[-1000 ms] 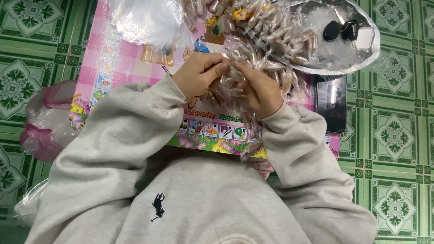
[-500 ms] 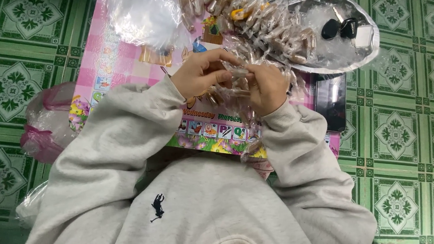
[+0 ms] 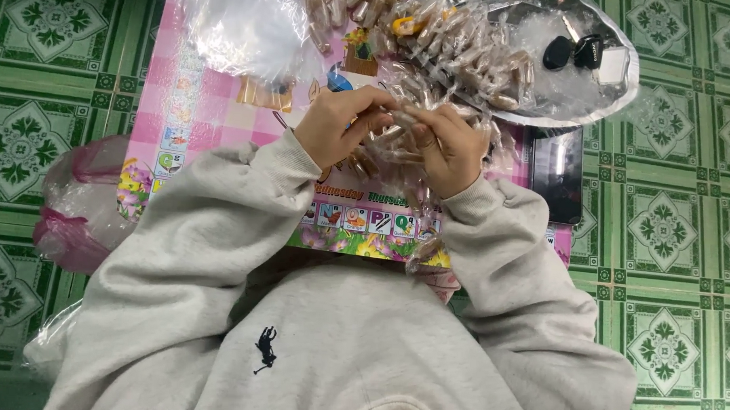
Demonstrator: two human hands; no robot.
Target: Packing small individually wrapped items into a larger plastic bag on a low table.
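Note:
My left hand (image 3: 335, 125) and my right hand (image 3: 446, 147) meet over a pink picture mat (image 3: 214, 115). Together they pinch a small clear plastic packet (image 3: 393, 132) with brownish pieces inside. Several more of these clear wrapped packets hang below my hands and lie in a heap (image 3: 435, 46) just beyond my fingers. Grey sweatshirt sleeves cover both forearms.
A round metal tray (image 3: 620, 84) at the upper right holds the packet heap, a dark key fob (image 3: 558, 52) and keys. A dark phone (image 3: 557, 175) lies right of my right hand. A bundle of clear bags (image 3: 246, 27) sits upper left, a pink plastic bag (image 3: 78, 207) on the green tiled floor.
My hands have stayed together over the mat; the fingers have shifted slightly on the clear packet, and the right hand has crept a little toward the left hand.

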